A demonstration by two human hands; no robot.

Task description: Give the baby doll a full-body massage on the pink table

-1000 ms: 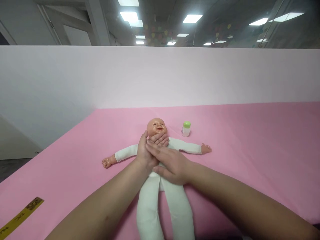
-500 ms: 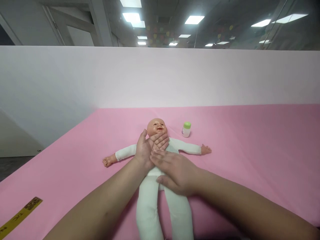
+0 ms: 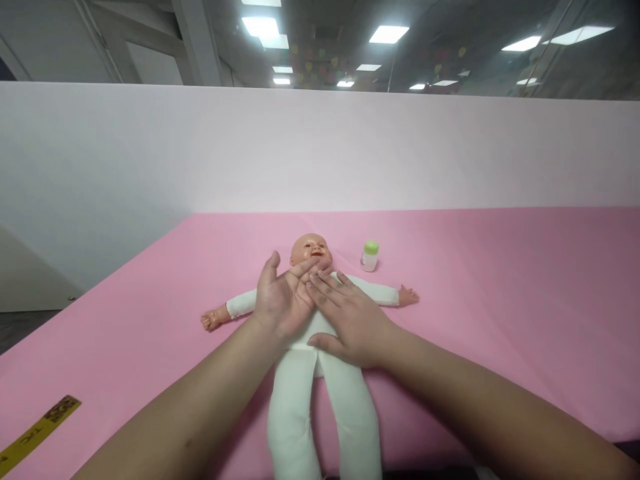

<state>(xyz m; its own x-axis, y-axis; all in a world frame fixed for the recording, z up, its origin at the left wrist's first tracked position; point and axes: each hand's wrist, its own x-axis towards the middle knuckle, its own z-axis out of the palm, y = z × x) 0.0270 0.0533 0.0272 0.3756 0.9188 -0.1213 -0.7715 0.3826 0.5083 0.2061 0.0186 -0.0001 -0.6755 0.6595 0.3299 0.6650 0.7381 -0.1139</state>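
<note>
A baby doll (image 3: 295, 400) with a white cloth body lies on its back on the pink surface, arms spread and head at the far end. Over its chest, my left hand (image 3: 286, 298) is palm up with the fingers stretched out and the thumb raised. My right hand (image 3: 353, 320) is palm down, thumb apart, its fingertips overlapping the fingers of my left hand. Neither hand holds anything. Both hide part of the doll's chest. Whether they touch the doll, I cannot tell.
A small bottle (image 3: 370, 257) with a green cap stands beyond the doll's arm on the right. A yellow strip (image 3: 37, 433) with a printed code lies at the lower left of the pink surface (image 3: 500, 287). A white panel (image 3: 350, 150) rises behind.
My left hand has shifted slightly left. My right hand has moved up and forward, with its fingers more spread. The view has shifted slightly.
</note>
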